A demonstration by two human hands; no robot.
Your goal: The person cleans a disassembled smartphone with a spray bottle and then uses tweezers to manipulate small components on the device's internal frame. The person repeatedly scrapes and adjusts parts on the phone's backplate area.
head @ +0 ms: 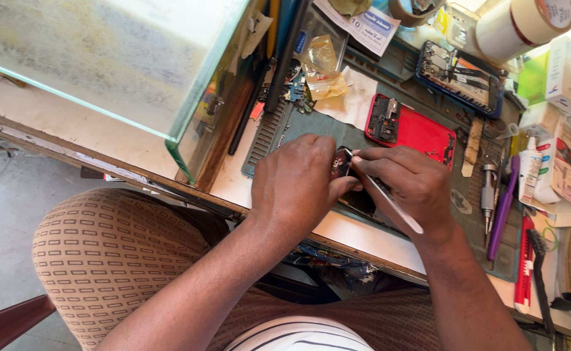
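My left hand [298, 185] grips a small dark phone part [340, 162] between thumb and fingers over a grey-green work mat [311, 125]. My right hand [410, 185] holds thin metal tweezers [389, 203], their tip touching the part. Just beyond my hands lies an opened red phone back [410, 129] with its insides showing. Whatever lies under my hands on the mat is hidden.
A glass case [136, 58] fills the upper left. Another opened phone in a blue frame [459, 77] lies at the back right. A screwdriver [487, 195], a purple tool [505, 208], a red-handled brush [526, 266], small bottles, boxes and a tape roll [522, 26] crowd the right side.
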